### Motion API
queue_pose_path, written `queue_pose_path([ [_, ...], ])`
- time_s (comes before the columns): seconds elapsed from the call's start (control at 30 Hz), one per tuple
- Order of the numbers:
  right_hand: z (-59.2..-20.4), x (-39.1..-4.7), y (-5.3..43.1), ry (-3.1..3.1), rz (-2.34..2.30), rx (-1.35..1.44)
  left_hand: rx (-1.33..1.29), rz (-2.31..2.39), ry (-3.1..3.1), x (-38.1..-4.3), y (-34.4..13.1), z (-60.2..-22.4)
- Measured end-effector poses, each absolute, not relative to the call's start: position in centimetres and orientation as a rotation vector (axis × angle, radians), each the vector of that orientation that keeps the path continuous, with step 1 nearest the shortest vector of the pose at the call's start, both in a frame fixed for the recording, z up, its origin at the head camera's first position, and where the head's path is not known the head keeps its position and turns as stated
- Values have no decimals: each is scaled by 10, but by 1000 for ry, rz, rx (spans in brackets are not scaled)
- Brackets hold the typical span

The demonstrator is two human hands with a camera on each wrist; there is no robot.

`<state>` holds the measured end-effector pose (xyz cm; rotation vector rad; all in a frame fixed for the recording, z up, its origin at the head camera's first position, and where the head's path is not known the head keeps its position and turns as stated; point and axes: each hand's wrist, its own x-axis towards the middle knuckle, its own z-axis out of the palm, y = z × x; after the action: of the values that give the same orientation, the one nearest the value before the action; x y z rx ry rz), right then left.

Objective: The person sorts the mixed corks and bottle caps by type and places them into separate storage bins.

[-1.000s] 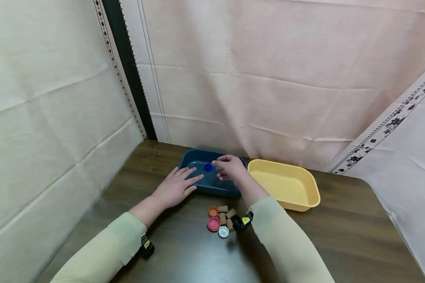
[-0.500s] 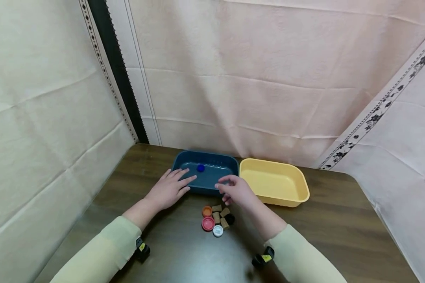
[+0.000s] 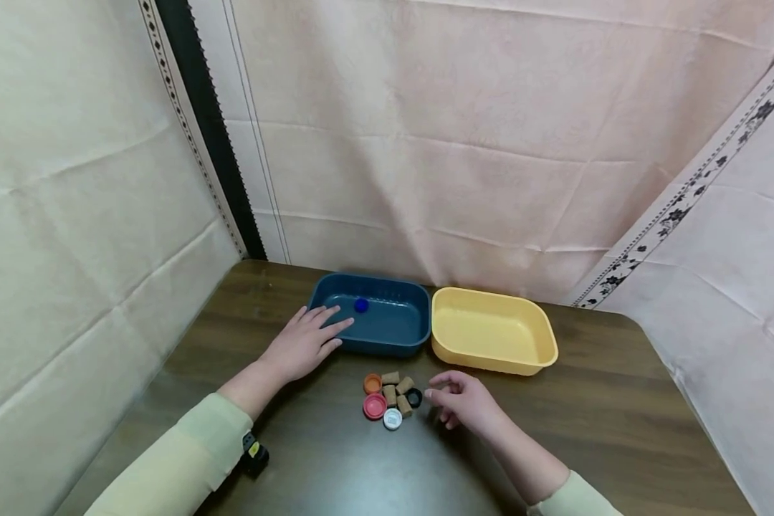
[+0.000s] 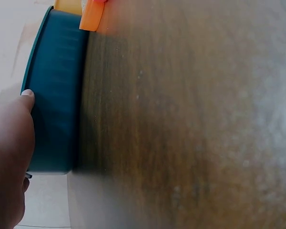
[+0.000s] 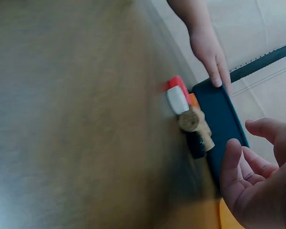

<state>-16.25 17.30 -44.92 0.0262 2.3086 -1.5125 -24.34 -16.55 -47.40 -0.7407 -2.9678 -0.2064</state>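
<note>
My left hand [image 3: 299, 345] lies with spread, straight fingers over the near left corner of a dark blue tray [image 3: 393, 322]; in the left wrist view its thumb touches the rim. A round blue bottle cap [image 3: 361, 305] lies inside that tray. In front of the trays is a cluster on the table: an orange cap [image 3: 372, 383], a red cap [image 3: 374, 406], a white cap [image 3: 393, 418], a black cap [image 3: 414, 398] and several corks [image 3: 390, 395]. My right hand [image 3: 466, 403] hovers just right of the black cap, fingers loosely bent, thumb and forefinger apart, holding nothing.
A yellow tray [image 3: 490, 326] stands close against the right side of the blue one. Behind both trays hangs a pale cloth [image 3: 426, 179], and cloth also borders the wooden table [image 3: 593, 401] at left and right.
My right hand has come out of the blue tray, back toward me and right, beside the cluster. The left hand keeps its place on the tray. The head view has shifted slightly.
</note>
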Motion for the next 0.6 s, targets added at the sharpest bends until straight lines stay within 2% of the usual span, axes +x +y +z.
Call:
queue_pose_path([
  [0.6,-464,-155,179,2320,-1426,-61,-752,-231,-2968,-243,-165,-472],
])
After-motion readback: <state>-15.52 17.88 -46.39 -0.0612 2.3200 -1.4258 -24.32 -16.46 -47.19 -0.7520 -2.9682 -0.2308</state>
